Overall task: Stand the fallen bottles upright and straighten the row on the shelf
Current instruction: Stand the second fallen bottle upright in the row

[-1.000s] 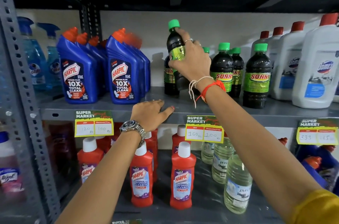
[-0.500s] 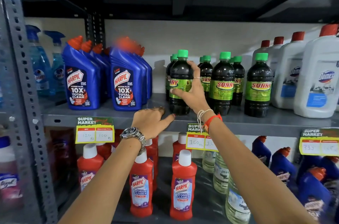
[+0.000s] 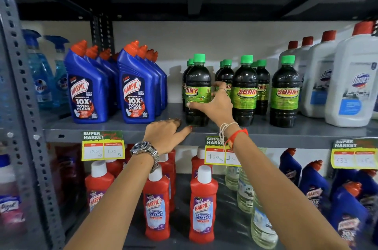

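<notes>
Dark Sunny bottles with green caps stand in a row on the grey middle shelf point(image 3: 319, 132). The leftmost front Sunny bottle point(image 3: 198, 78) stands upright at the shelf's front edge, and my right hand point(image 3: 214, 104) wraps around its label from the right. Two more front Sunny bottles point(image 3: 245, 90) point(image 3: 284, 90) stand upright to its right, with others behind. My left hand point(image 3: 165, 134) rests on the shelf's front edge just left of the held bottle, fingers spread and holding nothing.
Blue Harpic bottles point(image 3: 135, 88) stand left of the Sunny row, white Domex bottles point(image 3: 356, 86) to the right. Red Harpic bottles point(image 3: 201, 204) and clear bottles point(image 3: 261, 225) fill the lower shelf. A grey perforated upright point(image 3: 24, 96) runs down the left side. Price tags point(image 3: 102, 146) hang on the shelf edge.
My right hand brought the Sunny bottle down from the air and set it upright at the front left of the row. The left hand stayed on the shelf edge.
</notes>
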